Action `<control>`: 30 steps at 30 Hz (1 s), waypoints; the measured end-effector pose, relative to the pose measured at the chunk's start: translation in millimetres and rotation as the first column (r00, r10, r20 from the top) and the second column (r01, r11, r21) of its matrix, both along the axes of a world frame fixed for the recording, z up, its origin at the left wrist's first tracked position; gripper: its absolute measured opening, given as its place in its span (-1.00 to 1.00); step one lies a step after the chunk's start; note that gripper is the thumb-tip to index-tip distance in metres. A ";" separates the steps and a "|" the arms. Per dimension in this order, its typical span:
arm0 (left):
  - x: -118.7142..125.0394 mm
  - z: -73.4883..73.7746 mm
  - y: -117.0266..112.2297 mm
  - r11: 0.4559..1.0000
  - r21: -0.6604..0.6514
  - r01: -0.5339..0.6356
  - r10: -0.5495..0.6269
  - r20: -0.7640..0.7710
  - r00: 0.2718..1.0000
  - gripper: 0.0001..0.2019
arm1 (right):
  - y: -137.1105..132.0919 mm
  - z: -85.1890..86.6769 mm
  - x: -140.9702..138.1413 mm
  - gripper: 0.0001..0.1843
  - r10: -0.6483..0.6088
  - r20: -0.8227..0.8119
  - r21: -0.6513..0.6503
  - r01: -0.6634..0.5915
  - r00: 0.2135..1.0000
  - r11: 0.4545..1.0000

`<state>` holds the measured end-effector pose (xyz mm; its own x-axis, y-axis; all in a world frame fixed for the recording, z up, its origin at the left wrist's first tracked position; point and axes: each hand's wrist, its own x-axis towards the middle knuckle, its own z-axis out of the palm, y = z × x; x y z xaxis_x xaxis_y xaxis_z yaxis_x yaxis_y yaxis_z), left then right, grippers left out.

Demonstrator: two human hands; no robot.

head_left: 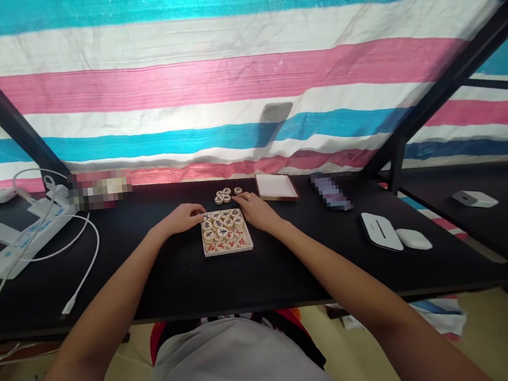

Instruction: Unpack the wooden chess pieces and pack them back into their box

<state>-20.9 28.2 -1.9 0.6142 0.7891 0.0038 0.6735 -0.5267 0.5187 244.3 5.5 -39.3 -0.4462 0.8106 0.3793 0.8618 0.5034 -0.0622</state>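
Note:
An open square box [228, 251] of Chinese chess pieces lies on the black table in front of me. Round wooden pieces [223, 233] with black and red characters fill it in rows, one sitting on top of others. My left hand [184, 217] rests at the box's far left corner, fingers stretched out and fingertips at its edge. By the far right corner lies my right hand [255, 210], its fingers extended and a ring on one of them. Several loose chess pieces [223, 196] sit just beyond the box, close to the right fingertips.
A shallow box lid [277, 187] lies behind my right hand. Farther right are a blurred phone [331, 192], a white flat device [381, 231] and a white rounded case [414, 238]. At left, a power strip [29, 239] trails white cables [95, 245]. Striped sheeting hangs behind.

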 end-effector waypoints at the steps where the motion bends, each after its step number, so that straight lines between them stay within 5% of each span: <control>1: 0.0 0.0 0.1 1.000 0.001 -0.001 0.001 -0.002 1.000 -0.68 | -1.6 0.8 0.6 -0.55 -0.013 -0.004 0.002 0.013 1.000 1.000; 23: -0.4 0.9 -1.0 1.000 0.002 0.001 -0.001 0.002 1.000 -0.68 | 4.1 -4.3 12.0 -0.64 -0.054 -0.083 -0.038 0.051 0.995 0.998; 30: -1.0 -1.0 0.4 1.000 -0.006 0.003 -0.003 0.005 1.000 -0.66 | 3.2 4.5 21.5 -0.65 0.054 -0.126 -0.158 -0.073 0.991 0.985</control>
